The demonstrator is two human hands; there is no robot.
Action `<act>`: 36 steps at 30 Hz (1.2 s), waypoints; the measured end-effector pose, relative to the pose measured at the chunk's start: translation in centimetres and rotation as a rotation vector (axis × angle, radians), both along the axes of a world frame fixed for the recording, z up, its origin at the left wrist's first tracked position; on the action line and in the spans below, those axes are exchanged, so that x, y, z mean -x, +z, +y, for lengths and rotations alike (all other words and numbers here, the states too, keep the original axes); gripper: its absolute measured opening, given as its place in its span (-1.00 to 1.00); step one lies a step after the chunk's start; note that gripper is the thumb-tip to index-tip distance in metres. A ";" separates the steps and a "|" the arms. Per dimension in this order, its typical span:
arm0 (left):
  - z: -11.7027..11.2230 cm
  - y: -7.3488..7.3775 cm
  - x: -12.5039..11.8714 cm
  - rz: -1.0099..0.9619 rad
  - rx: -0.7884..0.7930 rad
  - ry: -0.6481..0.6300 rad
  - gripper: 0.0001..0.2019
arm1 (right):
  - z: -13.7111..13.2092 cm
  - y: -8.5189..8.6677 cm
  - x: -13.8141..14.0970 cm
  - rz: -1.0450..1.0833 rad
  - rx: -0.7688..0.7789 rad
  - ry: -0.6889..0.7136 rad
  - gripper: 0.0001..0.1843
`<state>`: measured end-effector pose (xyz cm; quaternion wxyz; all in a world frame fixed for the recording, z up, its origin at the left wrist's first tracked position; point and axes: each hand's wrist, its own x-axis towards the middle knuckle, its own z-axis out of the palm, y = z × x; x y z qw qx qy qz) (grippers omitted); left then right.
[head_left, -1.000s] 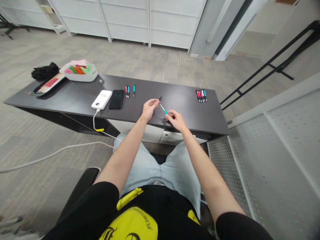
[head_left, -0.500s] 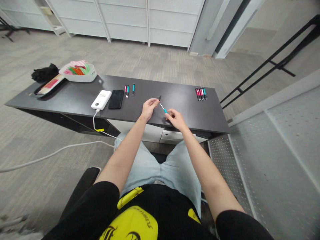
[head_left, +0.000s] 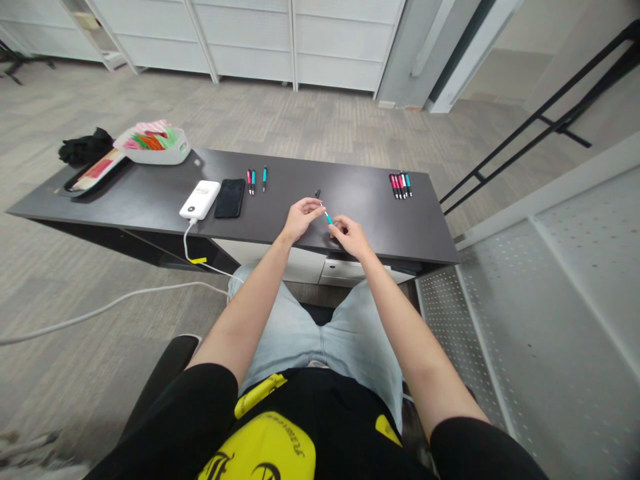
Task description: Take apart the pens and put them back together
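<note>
My right hand (head_left: 350, 237) is closed around a teal pen body (head_left: 329, 217), which points up and left with a thin white refill sticking out of it. My left hand (head_left: 301, 218) is pinched at the tip of that refill, just above the dark desk (head_left: 350, 193). A small black pen part (head_left: 318, 194) lies on the desk just beyond my left fingers. Three pens (head_left: 253, 180) lie in a row to the left, and a bunch of red and teal pens (head_left: 400, 185) lies at the far right.
A white power bank (head_left: 201, 199) with a cable and a black phone (head_left: 230, 197) lie left of my hands. At the desk's far left stand a white bin of coloured items (head_left: 153, 143), a dark tray (head_left: 90, 173) and a black cloth (head_left: 80, 147).
My two hands have come closer together, and the visible length of white refill between them has shortened. The black pen part has stayed on the desk.
</note>
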<state>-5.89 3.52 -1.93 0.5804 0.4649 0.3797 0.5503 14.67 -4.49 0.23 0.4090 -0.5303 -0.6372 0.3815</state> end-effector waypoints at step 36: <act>5.8 2.6 1.5 0.487 -0.248 0.009 -0.47 | 0.1 -0.3 -0.2 0.039 -0.017 -0.087 -0.70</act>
